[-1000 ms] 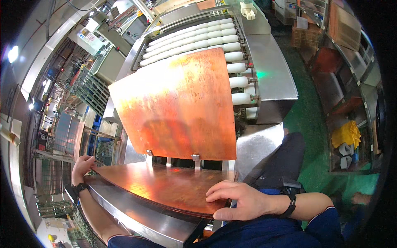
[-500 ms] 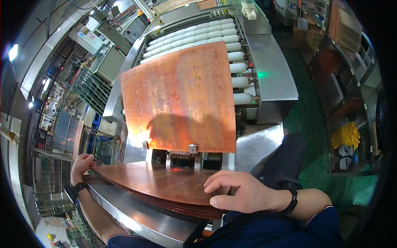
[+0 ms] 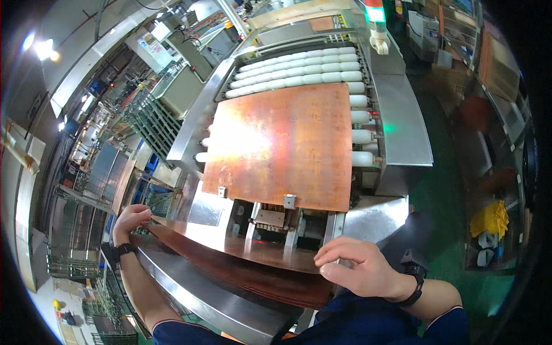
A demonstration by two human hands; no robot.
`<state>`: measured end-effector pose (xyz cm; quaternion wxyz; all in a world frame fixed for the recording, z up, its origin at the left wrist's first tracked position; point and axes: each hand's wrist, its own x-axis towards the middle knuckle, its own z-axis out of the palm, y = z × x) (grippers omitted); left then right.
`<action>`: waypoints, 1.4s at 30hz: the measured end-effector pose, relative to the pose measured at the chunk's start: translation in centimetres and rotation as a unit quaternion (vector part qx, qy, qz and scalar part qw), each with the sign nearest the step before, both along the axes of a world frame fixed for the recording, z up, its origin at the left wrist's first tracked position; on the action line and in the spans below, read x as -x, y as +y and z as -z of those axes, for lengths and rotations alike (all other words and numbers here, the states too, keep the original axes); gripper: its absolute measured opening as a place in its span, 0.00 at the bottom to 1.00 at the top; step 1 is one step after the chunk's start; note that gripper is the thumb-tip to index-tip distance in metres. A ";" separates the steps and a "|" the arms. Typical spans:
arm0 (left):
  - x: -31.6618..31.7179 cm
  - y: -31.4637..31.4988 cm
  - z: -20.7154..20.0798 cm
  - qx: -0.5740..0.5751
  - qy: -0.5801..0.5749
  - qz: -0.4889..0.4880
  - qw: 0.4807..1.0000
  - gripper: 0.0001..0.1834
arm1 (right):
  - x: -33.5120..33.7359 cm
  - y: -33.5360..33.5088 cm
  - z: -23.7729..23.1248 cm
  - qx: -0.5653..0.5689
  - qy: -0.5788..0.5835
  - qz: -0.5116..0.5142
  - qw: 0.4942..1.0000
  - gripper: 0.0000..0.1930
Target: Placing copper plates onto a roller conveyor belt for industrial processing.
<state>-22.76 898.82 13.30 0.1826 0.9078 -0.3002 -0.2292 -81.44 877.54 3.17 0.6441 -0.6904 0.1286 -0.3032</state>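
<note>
In front of me, a thin copper sheet is raised along its near edge above a stack of similar sheets. My left hand is closed on the raised sheet's left corner, fingers partly hidden behind it. At the right end, my right hand has its thumb and fingertips closed at the sheet's edge. Another copper sheet leans beyond, upper part over white rollers, lower edge by two small metal clips. Neither hand touches that one.
A steel ledge lies under the stack. The roller machine's metal side panel stands to the right. Shelving at far right holds a yellow cloth. Green racks stand at the left.
My view has swung, so the machine appears farther right. The far copper sheet has tipped back, lying flatter against the rollers. The near sheet's front edge has come up off the stack between my hands.
</note>
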 end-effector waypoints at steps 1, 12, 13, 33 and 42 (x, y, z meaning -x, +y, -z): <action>0.3 -0.2 -0.1 0.004 -0.002 -0.004 1.000 0.18 | 0.0 0.1 -0.2 -0.003 0.002 0.001 1.000 0.08; 2.6 -1.7 -0.5 -0.002 -0.023 -0.026 0.999 0.18 | -0.6 0.5 2.1 0.249 -0.012 0.043 0.968 0.11; 2.4 -1.7 -0.4 0.000 -0.021 -0.019 1.000 0.18 | -0.7 0.5 2.7 0.254 -0.017 0.050 0.966 0.10; -1.4 1.8 0.7 0.026 0.110 -0.138 0.984 0.24 | -3.4 4.4 10.6 0.063 -0.077 0.156 0.983 0.17; 6.4 -2.5 -3.5 -0.046 0.107 -0.151 0.982 0.21 | -2.9 4.9 8.9 0.039 -0.082 0.190 0.978 0.12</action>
